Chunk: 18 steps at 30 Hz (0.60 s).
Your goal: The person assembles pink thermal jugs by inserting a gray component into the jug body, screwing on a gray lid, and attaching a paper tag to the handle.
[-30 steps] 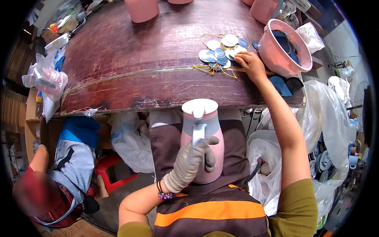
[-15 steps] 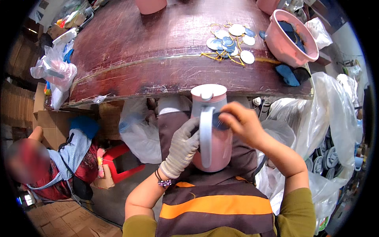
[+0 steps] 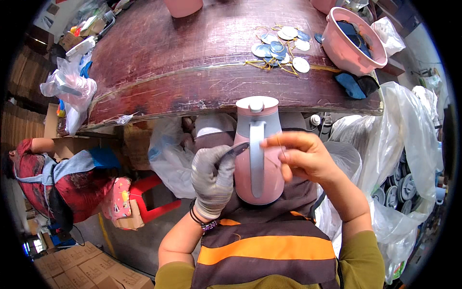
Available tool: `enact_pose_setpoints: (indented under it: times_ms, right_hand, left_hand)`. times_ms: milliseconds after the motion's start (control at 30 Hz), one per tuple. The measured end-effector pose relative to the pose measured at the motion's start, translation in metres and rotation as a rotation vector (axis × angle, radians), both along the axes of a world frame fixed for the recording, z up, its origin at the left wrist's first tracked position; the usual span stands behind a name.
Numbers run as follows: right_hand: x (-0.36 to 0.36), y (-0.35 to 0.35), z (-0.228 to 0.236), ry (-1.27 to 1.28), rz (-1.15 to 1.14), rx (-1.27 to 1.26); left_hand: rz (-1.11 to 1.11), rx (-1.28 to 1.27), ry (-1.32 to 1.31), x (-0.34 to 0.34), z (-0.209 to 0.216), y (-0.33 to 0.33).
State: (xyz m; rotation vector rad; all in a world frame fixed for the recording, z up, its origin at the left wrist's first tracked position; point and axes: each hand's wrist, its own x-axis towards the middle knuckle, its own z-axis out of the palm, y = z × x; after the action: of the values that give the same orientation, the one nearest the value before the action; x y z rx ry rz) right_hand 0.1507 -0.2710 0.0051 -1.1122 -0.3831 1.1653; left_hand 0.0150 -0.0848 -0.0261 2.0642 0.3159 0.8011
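Note:
A pink thermos jug (image 3: pixel 272 180) with a pale grey handle (image 3: pixel 257 164) and a white lid stands upright on my lap, below the table edge. My left hand (image 3: pixel 211 178), in a striped grey knit glove, pinches a dark round tag (image 3: pixel 237 149) just left of the handle. On the handle's right, my bare right hand (image 3: pixel 305 154) has its fingers drawn together on a thin yellowish cord (image 3: pixel 280 143). The fingers are slightly blurred. Whether the cord passes around the handle I cannot tell.
On the dark red table (image 3: pixel 159 53) lies a pile of blue and white round tags (image 3: pixel 276 50) with yellow cords. Right of it stands a pink basin (image 3: pixel 337 45), a blue-black cloth (image 3: pixel 350 85) nearby. Another person (image 3: pixel 62 178) sits at left, beside a red stool (image 3: pixel 149 202). Plastic bags (image 3: pixel 404 125) hang at right.
The dark tag has passed from my right hand to my left, on the handle's other side. My right hand now holds the cord. The person at left has shifted.

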Motion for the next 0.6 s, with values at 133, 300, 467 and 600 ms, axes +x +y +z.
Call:
enact_pose_setpoints:
  times_ms: [133,300,467,600]
  right_hand:
    - [-0.015,0.030,0.001,-0.956,-0.143,0.092]
    - [-0.018,0.032,0.008,-1.361,-0.230,-0.061]
    - [-0.007,0.041,0.001,-1.504,-0.351,-0.069]
    - [0.072,0.026,-0.042,-0.277,-0.552,-0.164]
  left_hand:
    - [-0.268,0.235,-0.024,0.002,0.012,0.006]
    - [-0.274,-0.365,0.308,0.002,0.014,-0.002]
    - [-0.659,-0.949,0.590,-0.003,0.003,-0.012]
    - [-0.695,-0.999,0.638,-0.016,0.004,-0.009]
